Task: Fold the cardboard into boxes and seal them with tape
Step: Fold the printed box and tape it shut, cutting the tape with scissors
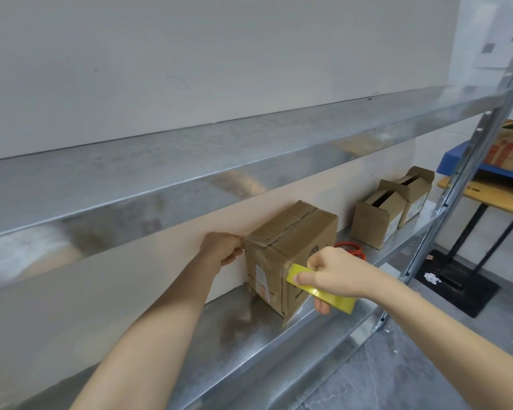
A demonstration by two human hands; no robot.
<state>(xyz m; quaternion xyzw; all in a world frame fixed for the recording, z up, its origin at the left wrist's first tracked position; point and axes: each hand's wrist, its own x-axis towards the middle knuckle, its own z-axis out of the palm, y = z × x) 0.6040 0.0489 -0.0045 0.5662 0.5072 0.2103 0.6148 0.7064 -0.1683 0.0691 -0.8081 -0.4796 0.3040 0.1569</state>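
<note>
Closed box [290,247] stands on the metal shelf [249,350], spanning it from the back wall out to the front edge, old tape already across the top seam. Left hand [222,250] is at the box's top back-left edge, fingers curled, thumb and forefinger pressed together; it looks to be pinching a clear tape end [243,238], but the strip is too faint to be sure. Right hand [335,273] grips the yellow tape roll [320,291] at the box's front face, thumb on the outer rim, other fingers wrapped under it.

Handling, judged: the box is light, stiff at the corners, walls dent if squeezed, so brace it by an edge or corner. Tape is thin, sticky and folds onto itself; keep it taut and hold the roll by the rim.

Count: 3 boxes on the shelf, 1 closed, 2 open boxes [376,217] toward the right end. 1 tape roll. 1 pair of red scissors [353,248] just behind the closed box. 2 hands.
</note>
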